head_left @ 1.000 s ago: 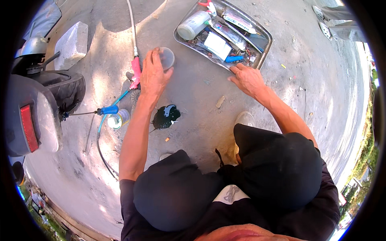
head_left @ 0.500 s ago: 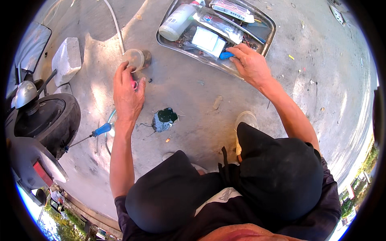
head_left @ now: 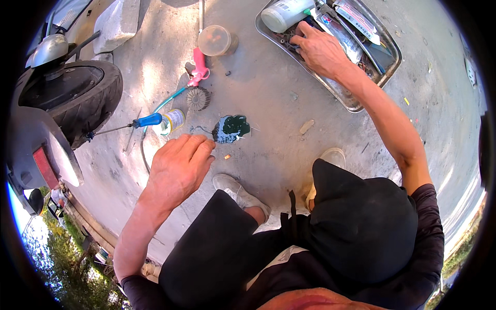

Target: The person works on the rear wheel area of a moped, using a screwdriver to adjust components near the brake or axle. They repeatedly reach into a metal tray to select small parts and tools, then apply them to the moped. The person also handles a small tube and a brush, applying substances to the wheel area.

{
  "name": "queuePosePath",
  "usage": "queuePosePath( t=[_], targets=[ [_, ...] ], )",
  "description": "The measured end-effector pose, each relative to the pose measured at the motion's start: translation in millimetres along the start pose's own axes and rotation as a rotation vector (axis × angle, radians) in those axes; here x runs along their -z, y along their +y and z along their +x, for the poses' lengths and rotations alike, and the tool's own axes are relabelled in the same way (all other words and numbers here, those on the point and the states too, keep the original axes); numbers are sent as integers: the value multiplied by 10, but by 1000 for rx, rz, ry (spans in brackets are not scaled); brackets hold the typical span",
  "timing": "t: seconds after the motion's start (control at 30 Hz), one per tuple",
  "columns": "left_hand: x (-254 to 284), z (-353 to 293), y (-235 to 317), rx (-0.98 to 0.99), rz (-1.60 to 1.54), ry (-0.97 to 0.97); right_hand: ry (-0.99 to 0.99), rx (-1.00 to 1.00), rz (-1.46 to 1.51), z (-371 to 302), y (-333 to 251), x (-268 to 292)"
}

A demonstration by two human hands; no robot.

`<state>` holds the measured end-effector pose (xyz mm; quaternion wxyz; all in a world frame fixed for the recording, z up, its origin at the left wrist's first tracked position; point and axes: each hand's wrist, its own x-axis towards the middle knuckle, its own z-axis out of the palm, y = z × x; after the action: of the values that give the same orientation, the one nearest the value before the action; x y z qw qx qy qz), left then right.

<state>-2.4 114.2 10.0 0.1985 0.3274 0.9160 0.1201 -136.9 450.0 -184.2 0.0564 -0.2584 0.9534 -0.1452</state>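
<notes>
My right hand (head_left: 323, 50) reaches into a metal tray (head_left: 330, 89), its fingertips closed among small dark loose parts; what they pinch is hidden. Around it in the tray lie a white bottle (head_left: 283, 15), a clear plastic packet (head_left: 341, 39), a printed packet (head_left: 357, 20) and a long metal rod-shaped tool (head_left: 356, 40). Low over the ground, my left hand (head_left: 178, 168) has its fingers curled together, back upward; anything inside is hidden. Just beyond it are a dark glossy blotch (head_left: 231, 129) and a small yellow-labelled jar (head_left: 173, 121).
A pink air gun (head_left: 198, 67) on a teal hose lies near a round clear tub (head_left: 214, 40) and a ridged grey disc (head_left: 199, 98). A blue-handled screwdriver (head_left: 147, 120) extends to the wheel (head_left: 98, 85) on the left. Behind stands a pale stone block (head_left: 116, 26).
My left hand has drawn back from the tub and air gun toward me. My right hand has moved farther into the tray; the blue object at its fingers is no longer visible. The view has shifted.
</notes>
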Motion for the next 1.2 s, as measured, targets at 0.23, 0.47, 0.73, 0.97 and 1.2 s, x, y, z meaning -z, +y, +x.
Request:
queuePosePath(
  t=[0.23, 0.47, 0.73, 0.97, 1.2],
  targets=[
    [-46, -25, 176, -11, 9, 57, -29, -22, 149, -153, 150, 133],
    [-327, 1267, 176, 128, -268, 297, 123, -122, 401, -356, 270, 196],
    [-1160, 2420, 146, 245, -378, 476, 201, -151, 427, -410, 311, 116],
    [-1345, 2601, 80, 268, -416, 422, 204, -183, 499, -434, 333, 113],
    [-1380, 2577, 165, 223, 26, 476, 158, -452, 631, -448, 249, 293]
  ],
)
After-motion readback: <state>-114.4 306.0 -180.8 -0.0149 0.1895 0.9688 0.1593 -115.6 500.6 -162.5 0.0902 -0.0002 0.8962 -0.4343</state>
